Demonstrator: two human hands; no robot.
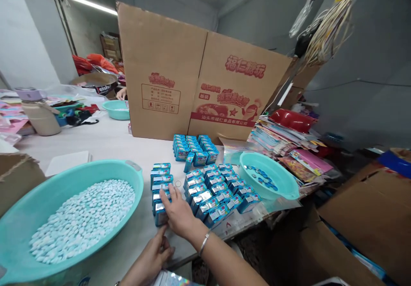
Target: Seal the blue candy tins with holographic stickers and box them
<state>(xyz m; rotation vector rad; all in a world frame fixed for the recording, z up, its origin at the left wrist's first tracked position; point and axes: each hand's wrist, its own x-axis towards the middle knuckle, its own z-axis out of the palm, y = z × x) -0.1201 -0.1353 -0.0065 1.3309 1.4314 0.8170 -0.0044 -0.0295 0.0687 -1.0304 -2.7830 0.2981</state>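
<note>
A short row of small blue boxes [161,178] with silvery tops stands on the white table. My right hand [179,211] lies over the near boxes of this row, its fingers stretched out and touching them. Close to the table's front edge, my left hand [150,254] has one finger reaching to the bottom of the nearest box [161,218]; its other fingers are curled, with nothing visible in them. Right of my hands stands a larger block of the same boxes [212,192]. Behind it is another group of blue boxes [195,147], with one tilted box [189,162] in front.
A large turquoise basin [136,187] of pale tablets stands left. At right is a smaller turquoise basin [289,187] with blue round pieces. A tall cardboard panel [160,42] rises behind. A bottle [40,112] stands far left; another person's hand [121,93] shows beyond the panel.
</note>
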